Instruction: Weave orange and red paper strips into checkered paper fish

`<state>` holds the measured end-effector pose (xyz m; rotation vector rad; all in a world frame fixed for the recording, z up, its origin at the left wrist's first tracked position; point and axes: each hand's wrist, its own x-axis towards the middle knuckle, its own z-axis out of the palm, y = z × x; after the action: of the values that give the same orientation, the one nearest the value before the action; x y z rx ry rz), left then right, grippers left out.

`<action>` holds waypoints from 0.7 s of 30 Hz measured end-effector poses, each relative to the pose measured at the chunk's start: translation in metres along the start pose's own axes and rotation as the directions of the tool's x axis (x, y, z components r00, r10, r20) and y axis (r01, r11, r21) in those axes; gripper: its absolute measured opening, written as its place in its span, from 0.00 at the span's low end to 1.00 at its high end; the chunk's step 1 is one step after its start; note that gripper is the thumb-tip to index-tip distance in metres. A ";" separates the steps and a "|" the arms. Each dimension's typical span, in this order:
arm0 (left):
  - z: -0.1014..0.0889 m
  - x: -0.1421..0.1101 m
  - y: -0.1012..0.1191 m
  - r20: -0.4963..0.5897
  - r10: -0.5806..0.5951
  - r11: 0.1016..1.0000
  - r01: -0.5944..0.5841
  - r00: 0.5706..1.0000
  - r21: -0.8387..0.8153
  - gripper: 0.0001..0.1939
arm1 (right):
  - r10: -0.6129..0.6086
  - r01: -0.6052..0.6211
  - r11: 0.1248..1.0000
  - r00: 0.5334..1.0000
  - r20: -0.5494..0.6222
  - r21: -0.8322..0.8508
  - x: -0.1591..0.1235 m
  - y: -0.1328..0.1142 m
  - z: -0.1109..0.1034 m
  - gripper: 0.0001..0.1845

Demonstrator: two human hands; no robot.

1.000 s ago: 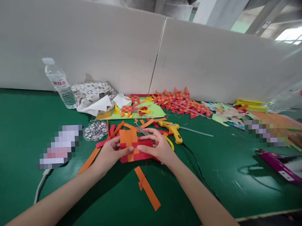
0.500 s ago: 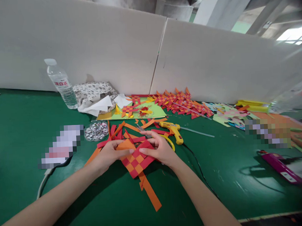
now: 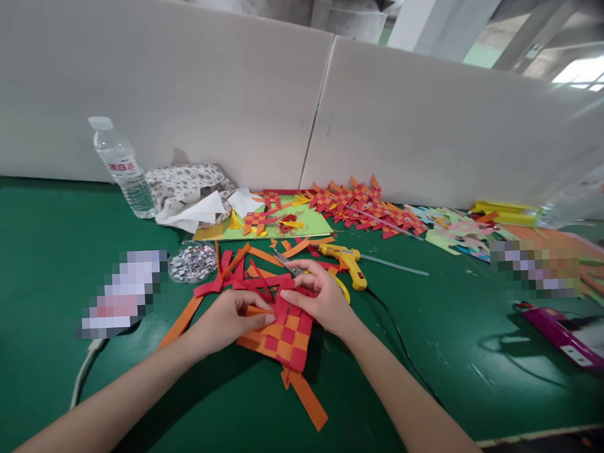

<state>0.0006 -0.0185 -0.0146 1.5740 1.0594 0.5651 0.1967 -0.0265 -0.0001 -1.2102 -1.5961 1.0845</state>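
Between my hands is a woven red-and-orange checkered piece (image 3: 288, 336) made of flat strips. My left hand (image 3: 240, 317) pinches its orange strips at the left edge, thumb on top. At the upper right, my right hand (image 3: 315, 294) grips its red strips between thumb and fingers. A loose orange strip (image 3: 308, 401) lies below the piece, partly covered by it. Behind my hands is a heap of red and orange strips (image 3: 234, 273). Scissors (image 3: 282, 258) lie there too, partly hidden by my right hand.
A yellow glue gun (image 3: 351, 261) with a black cord lies beyond my right hand. A dish of googly eyes (image 3: 192, 262) sits at left, near a blurred-out phone (image 3: 127, 291) and a water bottle (image 3: 124, 171). Finished woven fish (image 3: 366, 207) pile against the partition. A purple power strip (image 3: 562, 339) is at right.
The woven piece has turned, its lower corner swinging to the right and slightly down. Both hands keep hold of it, and the left has shifted a little.
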 end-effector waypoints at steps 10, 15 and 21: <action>0.003 -0.006 0.010 -0.017 0.014 1.000 -0.014 1.000 0.002 0.09 | -0.040 0.041 0.999 0.999 -0.014 0.033 -0.002 -0.003 0.005 0.26; 0.002 -0.004 0.011 -0.269 -0.001 0.995 -0.024 0.963 -0.092 0.13 | 0.050 -0.014 0.984 0.979 -0.197 0.179 0.004 -0.001 -0.001 0.29; -0.003 -0.001 0.006 -0.384 0.000 1.000 -0.011 0.923 -0.027 0.17 | 0.094 -0.078 0.982 0.992 -0.087 0.170 0.003 0.002 0.001 0.30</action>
<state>0.0004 -0.0178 -0.0078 1.4734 1.3322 0.9159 0.1955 -0.0231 -0.0022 -1.2093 -1.3633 1.1734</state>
